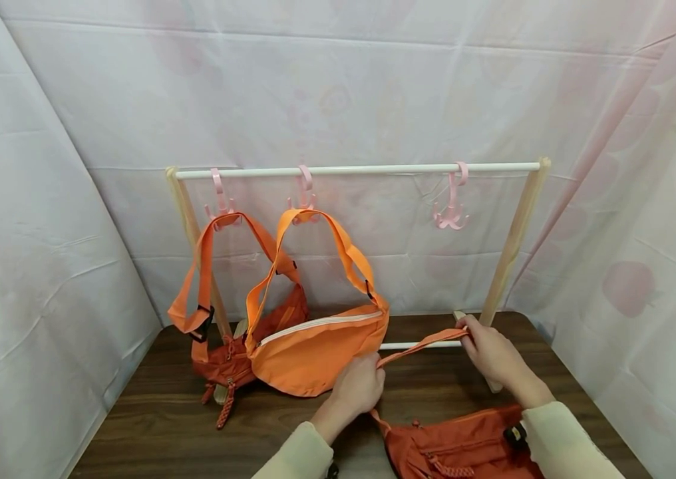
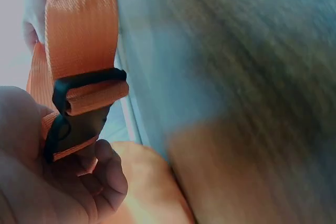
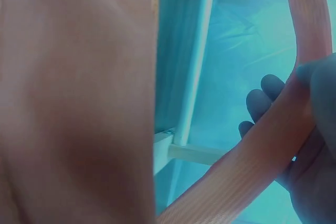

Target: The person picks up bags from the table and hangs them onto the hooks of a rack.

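Observation:
A rust-red waist bag [image 1: 464, 442] lies at the front right of the table, partly cut off by the frame. Its orange strap [image 1: 422, 344] is stretched between both hands. My left hand [image 1: 358, 386] grips the strap's left part; in the left wrist view its curled fingers are at a black buckle [image 2: 86, 124] on the webbing. To the right, my right hand [image 1: 494, 352] pinches the strap higher up, and the right wrist view shows the webbing [image 3: 252, 145] between thumb and fingers. Just behind the left hand hangs a bright orange bag [image 1: 320, 352] with a white zip.
A rack with a white rail [image 1: 374, 171] and wooden posts [image 1: 511, 246] stands on the dark wooden table [image 1: 152, 406]. Another rust-red bag [image 1: 236, 356] hangs from the left pink hook [image 1: 218, 189]. The middle hook [image 1: 305, 179] carries the orange bag; the right hook [image 1: 450, 213] hangs bare.

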{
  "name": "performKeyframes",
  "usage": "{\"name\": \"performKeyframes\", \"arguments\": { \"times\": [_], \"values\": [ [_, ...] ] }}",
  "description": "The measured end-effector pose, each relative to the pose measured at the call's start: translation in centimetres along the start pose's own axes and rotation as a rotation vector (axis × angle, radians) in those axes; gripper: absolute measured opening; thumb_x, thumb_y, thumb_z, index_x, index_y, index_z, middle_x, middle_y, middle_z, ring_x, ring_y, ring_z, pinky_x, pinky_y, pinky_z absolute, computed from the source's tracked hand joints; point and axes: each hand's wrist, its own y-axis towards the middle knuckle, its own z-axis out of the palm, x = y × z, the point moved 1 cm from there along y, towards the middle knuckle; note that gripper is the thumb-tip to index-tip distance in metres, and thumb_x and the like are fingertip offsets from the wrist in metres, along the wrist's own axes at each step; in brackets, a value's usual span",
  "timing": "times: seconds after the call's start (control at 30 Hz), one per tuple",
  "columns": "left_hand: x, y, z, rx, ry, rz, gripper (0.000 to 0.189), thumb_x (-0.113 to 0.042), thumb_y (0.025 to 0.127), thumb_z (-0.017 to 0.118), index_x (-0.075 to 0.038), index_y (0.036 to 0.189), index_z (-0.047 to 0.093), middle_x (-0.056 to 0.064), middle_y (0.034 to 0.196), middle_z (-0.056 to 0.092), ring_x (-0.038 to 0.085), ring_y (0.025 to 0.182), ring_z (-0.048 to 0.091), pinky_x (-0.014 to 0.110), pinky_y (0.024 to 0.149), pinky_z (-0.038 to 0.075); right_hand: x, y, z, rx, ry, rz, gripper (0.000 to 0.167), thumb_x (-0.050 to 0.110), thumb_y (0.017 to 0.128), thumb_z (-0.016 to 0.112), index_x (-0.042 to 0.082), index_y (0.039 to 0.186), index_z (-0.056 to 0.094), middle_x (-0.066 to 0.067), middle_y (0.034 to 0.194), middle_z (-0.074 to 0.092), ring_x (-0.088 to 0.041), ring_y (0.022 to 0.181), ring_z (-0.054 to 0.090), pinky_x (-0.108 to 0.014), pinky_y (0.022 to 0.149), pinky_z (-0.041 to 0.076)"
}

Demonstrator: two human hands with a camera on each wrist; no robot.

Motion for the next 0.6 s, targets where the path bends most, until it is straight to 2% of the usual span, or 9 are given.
{"name": "performKeyframes", "arguments": {
  "times": [0.1,0.2,0.27,0.37,0.5,0.6],
  "values": [
    [0.1,-0.1,-0.6,-0.029,-0.025,0.0,0.008,-0.012,0.103,0.061,-0.009,0.1,0.068,0.001,0.088,0.062,0.018,0.077,0.062,0.036,0.067,0.053,0.2,0.0,-0.6,0.004,0.038,0.013,0.023,0.01,0.109,0.056,0.01,0.131,0.062,0.005,0.065,0.048,-0.011,0.046,0.039,-0.029,0.045,0.035],
    [0.4,0.0,-1.3,-0.064,-0.112,-0.019,0.009,-0.008,0.103,0.059,-0.006,0.103,0.067,0.002,0.088,0.063,0.018,0.08,0.063,0.038,0.071,0.054,0.4,0.0,-1.2,-0.023,0.064,0.009,0.021,0.011,0.11,0.057,0.011,0.129,0.065,0.006,0.065,0.05,-0.011,0.047,0.04,-0.03,0.046,0.035],
    [0.6,0.1,-1.8,-0.094,-0.203,-0.035,0.01,-0.006,0.103,0.057,-0.007,0.101,0.066,0.0,0.081,0.058,0.016,0.075,0.059,0.037,0.069,0.051,0.5,0.0,-1.5,-0.051,0.058,0.004,0.018,0.012,0.11,0.058,0.013,0.125,0.067,0.007,0.067,0.052,-0.01,0.048,0.04,-0.03,0.047,0.035],
    [0.8,0.2,-2.4,-0.121,-0.356,-0.061,0.016,-0.001,0.104,0.051,-0.004,0.105,0.067,-0.002,0.072,0.056,0.012,0.064,0.059,0.033,0.063,0.051,0.8,0.0,-1.8,-0.095,0.037,-0.013,0.016,0.012,0.109,0.06,0.013,0.123,0.068,0.008,0.073,0.057,-0.01,0.051,0.04,-0.03,0.05,0.035],
    [1.0,0.2,-3.0,-0.143,-0.528,-0.082,0.026,0.003,0.105,0.045,-0.003,0.116,0.067,0.002,0.075,0.063,0.012,0.057,0.065,0.029,0.055,0.053,1.5,-0.1,-2.3,-0.167,0.018,-0.031,0.019,0.01,0.107,0.062,0.01,0.124,0.069,0.006,0.074,0.062,-0.009,0.05,0.04,-0.031,0.05,0.035],
    [0.9,0.2,-3.6,-0.17,-0.603,-0.07,0.035,0.006,0.105,0.043,-0.004,0.128,0.066,0.009,0.082,0.067,0.013,0.057,0.065,0.029,0.053,0.053,2.1,-0.2,-2.7,-0.247,0.026,-0.053,0.018,0.006,0.105,0.064,0.01,0.121,0.071,0.005,0.075,0.064,-0.008,0.051,0.043,-0.03,0.051,0.037]
  ]
}}
